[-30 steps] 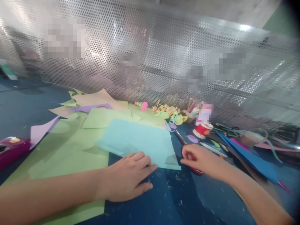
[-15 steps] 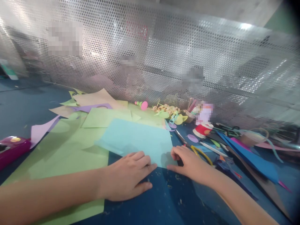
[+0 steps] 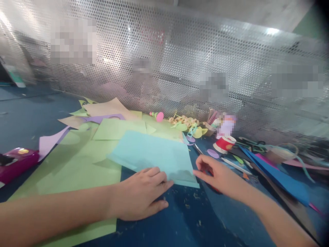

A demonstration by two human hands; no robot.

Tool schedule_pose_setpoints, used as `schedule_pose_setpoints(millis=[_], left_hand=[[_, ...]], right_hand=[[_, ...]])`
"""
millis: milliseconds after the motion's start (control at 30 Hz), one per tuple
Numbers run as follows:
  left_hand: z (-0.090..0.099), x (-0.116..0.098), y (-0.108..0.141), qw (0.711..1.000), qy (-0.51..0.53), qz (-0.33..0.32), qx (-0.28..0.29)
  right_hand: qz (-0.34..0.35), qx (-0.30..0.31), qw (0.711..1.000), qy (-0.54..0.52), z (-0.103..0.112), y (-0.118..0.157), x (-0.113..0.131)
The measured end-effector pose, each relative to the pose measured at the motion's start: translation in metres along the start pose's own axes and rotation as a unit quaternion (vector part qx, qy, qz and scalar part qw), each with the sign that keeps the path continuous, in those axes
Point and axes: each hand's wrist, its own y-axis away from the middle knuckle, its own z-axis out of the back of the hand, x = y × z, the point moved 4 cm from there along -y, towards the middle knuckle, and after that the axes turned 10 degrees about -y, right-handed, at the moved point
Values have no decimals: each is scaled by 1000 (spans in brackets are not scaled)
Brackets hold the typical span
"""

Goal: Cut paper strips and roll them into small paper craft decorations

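Observation:
My left hand [image 3: 145, 193] lies with its fingers stretched out over the near edge of a light blue sheet of paper [image 3: 154, 151], thumb apart on the dark blue table. A narrow folded strip runs along that near edge. Just off the sheet's right edge is my right hand [image 3: 218, 175], its fingers curled and thumb apart from the forefinger, with no held thing visible. It hovers over or rests on scissors [image 3: 197, 149]; a blade shows beyond the fingers, and a reddish part shows below the hand. The rest of the scissors is hidden.
Green sheets [image 3: 84, 164] spread under my left arm, and a magenta stapler-like object [image 3: 24, 163] sits far left. A red and white paper cup [image 3: 224, 144] stands right, near blue folded paper [image 3: 280, 175]. A perforated metal screen [image 3: 174, 68] rises behind.
My right hand has moved right, off the light blue sheet, and now covers the scissors' yellow handle. The sheet's folded near strip shows at its right end. My left hand stays in place.

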Motion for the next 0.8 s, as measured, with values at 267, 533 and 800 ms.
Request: schedule_pose_setpoints(millis=[267,533,800], left_hand=[[5,34,0,987,163,-13,-11],[-1,75,16,980,193,11,-39],[-2,73,18,984,175,-6,-26]], right_hand=[[103,-13,990,-98,-66,-3,36],[166,-2,984,-59,-68,-1,37],[224,18,971,81,-72,1,39]])
